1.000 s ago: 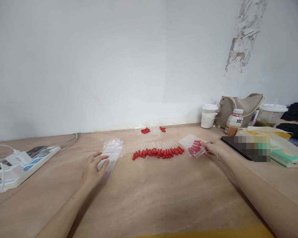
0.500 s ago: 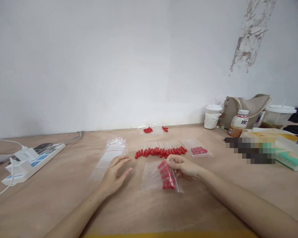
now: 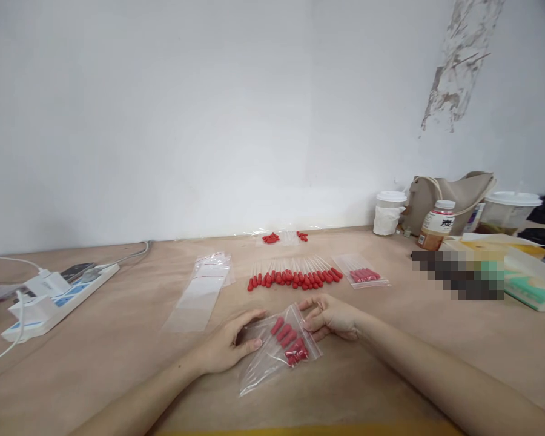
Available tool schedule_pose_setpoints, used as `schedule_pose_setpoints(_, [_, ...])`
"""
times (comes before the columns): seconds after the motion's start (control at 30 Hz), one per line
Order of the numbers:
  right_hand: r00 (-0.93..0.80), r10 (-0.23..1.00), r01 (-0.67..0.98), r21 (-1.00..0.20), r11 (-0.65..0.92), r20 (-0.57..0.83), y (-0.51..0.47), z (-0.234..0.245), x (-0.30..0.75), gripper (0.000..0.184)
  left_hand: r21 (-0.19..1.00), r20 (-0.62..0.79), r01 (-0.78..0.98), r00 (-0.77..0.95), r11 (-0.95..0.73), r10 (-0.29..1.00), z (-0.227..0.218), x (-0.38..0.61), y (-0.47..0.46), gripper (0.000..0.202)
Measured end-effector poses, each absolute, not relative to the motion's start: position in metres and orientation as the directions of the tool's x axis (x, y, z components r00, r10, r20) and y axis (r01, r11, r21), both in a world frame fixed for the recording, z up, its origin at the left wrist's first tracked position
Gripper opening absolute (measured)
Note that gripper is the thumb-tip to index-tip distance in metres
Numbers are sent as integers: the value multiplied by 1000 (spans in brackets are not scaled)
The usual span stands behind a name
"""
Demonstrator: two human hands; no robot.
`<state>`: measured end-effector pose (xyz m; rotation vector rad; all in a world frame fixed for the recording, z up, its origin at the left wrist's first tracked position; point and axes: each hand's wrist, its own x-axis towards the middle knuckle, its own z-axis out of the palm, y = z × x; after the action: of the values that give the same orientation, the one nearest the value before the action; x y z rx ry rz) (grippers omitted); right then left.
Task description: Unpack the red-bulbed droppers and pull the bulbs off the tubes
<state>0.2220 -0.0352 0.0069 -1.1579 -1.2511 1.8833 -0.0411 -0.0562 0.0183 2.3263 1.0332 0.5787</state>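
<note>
In my right hand (image 3: pixel 330 318), a clear zip-lock bag (image 3: pixel 264 367) is pinched near its zip edge. Inside it are several red bulbs (image 3: pixel 287 335) with thin clear stems, which look like droppers. My left hand (image 3: pixel 229 345) is at the bag's other side, thumb in front and fingers apart. Its thumb seems to touch the plastic. Beyond my hands lies a row of loose droppers (image 3: pixel 295 277), red bulbs towards me. A filled zip-lock bag (image 3: pixel 363 274) lies right of the row. Flat empty zip-lock bags (image 3: pixel 198 297) are stacked on the left.
Against the wall lie clear plastic bags holding red bulbs (image 3: pixel 270 238). A white power strip (image 3: pixel 63 303) with chargers and cables sits far left. On the right stand a lidded cup (image 3: pixel 389 213), a bottle (image 3: pixel 436 227), a beige handbag (image 3: pixel 458 194) and a tissue pack (image 3: pixel 533 287).
The filled bag has come lower and turned in my right hand. My left hand has moved right, from beside the empty bags to the held bag.
</note>
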Motion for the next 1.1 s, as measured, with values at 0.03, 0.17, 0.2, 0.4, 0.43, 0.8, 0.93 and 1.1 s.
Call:
schedule_pose_setpoints(0.03, [-422, 844, -21, -927, -374, -331, -36, 5, 221, 49, 614, 168, 538, 626, -578, 762, 22, -36, -55, 40])
schedule_pose_setpoints(0.17, [-380, 876, -73, -934, -349, -297, -39, 1, 216, 54, 494, 264, 487, 706, -721, 657, 39, -3, -48, 28])
schedule_pose_setpoints(0.2, [-374, 883, -86, -938, -336, -282, -39, 0, 215, 55, 446, 297, 465, 730, -765, 616, 41, 5, -46, 29])
schedule_pose_setpoints(0.4, [-405, 894, -58, -970, -235, -192, -41, -1, 214, 57, 216, 356, 348, 842, -912, 406, 32, 33, -33, 29])
schedule_pose_setpoints(0.43, [-410, 892, -48, -972, -231, -192, -41, 0, 213, 58, 194, 356, 347, 847, -918, 396, 30, 33, -31, 29])
schedule_pose_setpoints(0.8, [-408, 885, -79, -957, -280, -225, -42, -1, 215, 63, 38, 492, 262, 835, -964, 246, 12, 28, -21, 28])
schedule_pose_setpoints(0.93, [-437, 872, -93, -953, -287, -220, -42, -2, 217, 59, 5, 443, 299, 855, -954, 270, 12, 29, -22, 31])
schedule_pose_setpoints(1.1, [-423, 877, -53, -960, -276, -229, -42, -1, 215, 51, -53, 391, 336, 873, -940, 290, 13, 31, -24, 31])
